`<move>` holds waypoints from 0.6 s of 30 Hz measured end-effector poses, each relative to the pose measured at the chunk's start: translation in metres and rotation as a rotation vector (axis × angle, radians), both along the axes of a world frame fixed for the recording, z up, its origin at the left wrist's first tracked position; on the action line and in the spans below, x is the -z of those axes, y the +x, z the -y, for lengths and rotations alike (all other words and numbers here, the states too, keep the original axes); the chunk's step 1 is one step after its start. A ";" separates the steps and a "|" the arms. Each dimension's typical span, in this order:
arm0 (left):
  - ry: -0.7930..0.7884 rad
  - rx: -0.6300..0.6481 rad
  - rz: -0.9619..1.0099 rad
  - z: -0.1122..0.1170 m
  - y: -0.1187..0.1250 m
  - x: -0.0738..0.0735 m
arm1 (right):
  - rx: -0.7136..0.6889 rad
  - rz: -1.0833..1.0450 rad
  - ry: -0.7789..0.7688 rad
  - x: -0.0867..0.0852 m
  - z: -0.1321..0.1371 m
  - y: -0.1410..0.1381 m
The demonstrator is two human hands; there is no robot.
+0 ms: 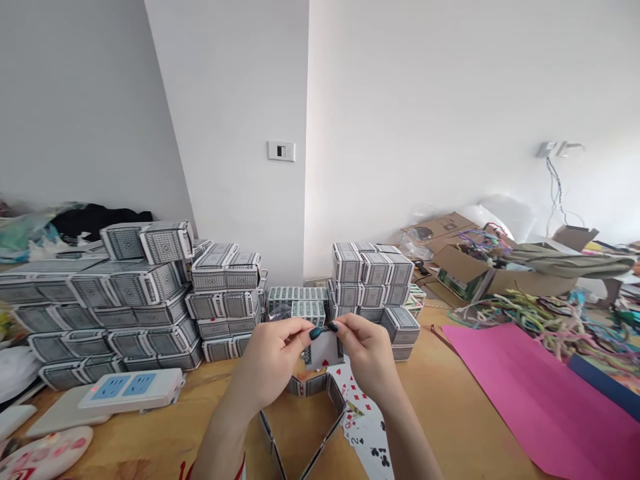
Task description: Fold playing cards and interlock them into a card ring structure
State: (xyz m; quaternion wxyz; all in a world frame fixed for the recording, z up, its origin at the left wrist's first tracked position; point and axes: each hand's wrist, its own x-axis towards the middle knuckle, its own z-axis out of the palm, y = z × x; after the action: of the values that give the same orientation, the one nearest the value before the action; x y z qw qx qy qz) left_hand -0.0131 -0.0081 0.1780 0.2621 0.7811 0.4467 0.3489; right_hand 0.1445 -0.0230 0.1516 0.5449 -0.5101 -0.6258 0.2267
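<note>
A folded playing card (323, 353) is pinched by its upper edge between the thumbs and fingers of my left hand (273, 360) and my right hand (369, 357). Part of a red heart shows on its lower side. Just below my hands, a frame of joined folded cards (317, 385) stands on edge on the wooden table, around an angular gap. Loose playing cards (371, 433) lie face up beside it, partly behind my right forearm.
Stacked card blocks rise at left (133, 287), centre left (225, 303) and right (373, 270). Green-patterned card packs (307, 310) sit behind my hands. A power strip (131, 391) lies left; pink paper (530, 393), tangled cords (540, 320) and a cardboard box (505, 280) lie right.
</note>
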 end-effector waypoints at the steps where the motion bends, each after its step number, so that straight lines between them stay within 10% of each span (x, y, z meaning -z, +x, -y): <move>1: -0.007 0.000 0.008 -0.001 0.000 0.000 | 0.001 -0.003 0.002 0.000 0.000 0.000; 18: 0.028 -0.182 0.144 -0.017 0.002 0.013 | -0.060 -0.340 -0.178 0.016 -0.018 -0.005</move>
State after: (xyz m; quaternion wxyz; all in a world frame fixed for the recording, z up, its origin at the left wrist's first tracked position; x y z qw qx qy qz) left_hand -0.0115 0.0089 0.1650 0.2495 0.7138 0.4909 0.4327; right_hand 0.1396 -0.0052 0.1356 0.5885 -0.4916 -0.5171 0.3802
